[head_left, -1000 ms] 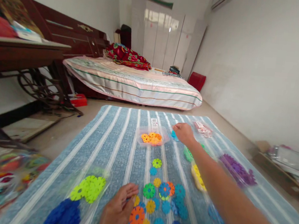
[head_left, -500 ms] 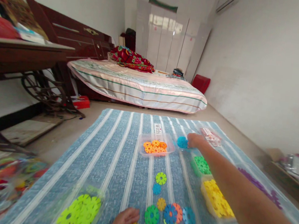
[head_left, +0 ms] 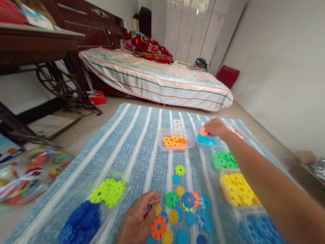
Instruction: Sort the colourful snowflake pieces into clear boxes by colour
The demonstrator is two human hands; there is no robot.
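My right hand (head_left: 215,128) reaches to the far side of the cloth. Its fingers pinch an orange slotted plastic disc (head_left: 203,131) over a clear tray of light blue discs (head_left: 207,141). My left hand (head_left: 138,221) rests low in the middle, its fingers curled round the edge of a yellow slotted disc (head_left: 157,208). Beside it lie loose mixed discs, among them a green disc (head_left: 171,199), an orange-red disc (head_left: 159,227) and a dark blue disc (head_left: 202,243). A tray of orange discs (head_left: 174,142) stands left of my right hand.
Trays of green discs (head_left: 225,159), yellow discs (head_left: 239,189) and blue discs (head_left: 266,241) line the right side. Lime discs (head_left: 109,191) and dark blue discs (head_left: 80,226) sit at left. Beyond the striped cloth (head_left: 125,141) stands a bed (head_left: 155,83).
The view has tipped downward. A blue disc was by my right hand's fingers; now an orange disc is in them, above the light blue tray. My left hand stays near the loose discs.
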